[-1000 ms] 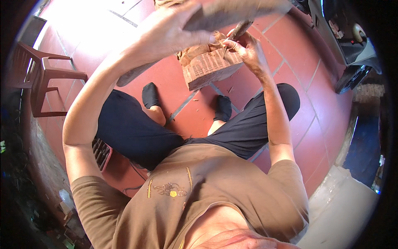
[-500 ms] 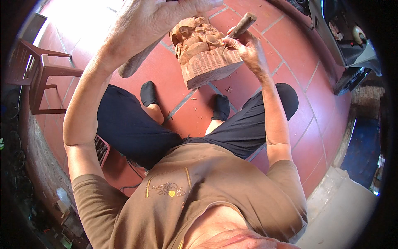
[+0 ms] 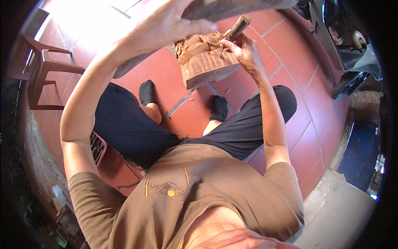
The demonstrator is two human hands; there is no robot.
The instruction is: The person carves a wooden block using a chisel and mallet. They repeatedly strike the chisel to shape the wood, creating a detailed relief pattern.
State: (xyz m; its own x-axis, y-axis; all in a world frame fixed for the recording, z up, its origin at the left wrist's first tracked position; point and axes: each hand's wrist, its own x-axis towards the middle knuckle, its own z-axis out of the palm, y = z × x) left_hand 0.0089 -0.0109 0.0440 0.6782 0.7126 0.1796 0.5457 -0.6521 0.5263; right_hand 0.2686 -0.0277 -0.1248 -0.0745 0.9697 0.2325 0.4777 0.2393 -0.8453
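A reddish-brown wood carving (image 3: 209, 68) stands on the floor beyond my feet. Its far part has rounded, carved shapes; its near block is covered with rows of cut marks. My right hand (image 3: 247, 50) is closed round a chisel (image 3: 239, 27), wooden handle up and thin blade slanting down to the carving's top. My left hand (image 3: 168, 30), large and close to the camera, grips a wooden mallet (image 3: 232, 9). The mallet's thick end reaches across the top edge, blurred, over the far part of the carving. Most of my left fingers are hidden.
Red floor tiles (image 3: 298, 79) with scattered wood chips surround the carving. A brown plastic chair (image 3: 54, 68) stands at the left. A motorbike (image 3: 352, 58) is at the upper right. Beside my left thigh are a reddish basket (image 3: 98, 148) and a dark cable (image 3: 132, 168).
My left hand has swung with the mallet, whose thick end now shows across the top. My right hand and chisel keep their place at the carving; the whole view has shifted slightly.
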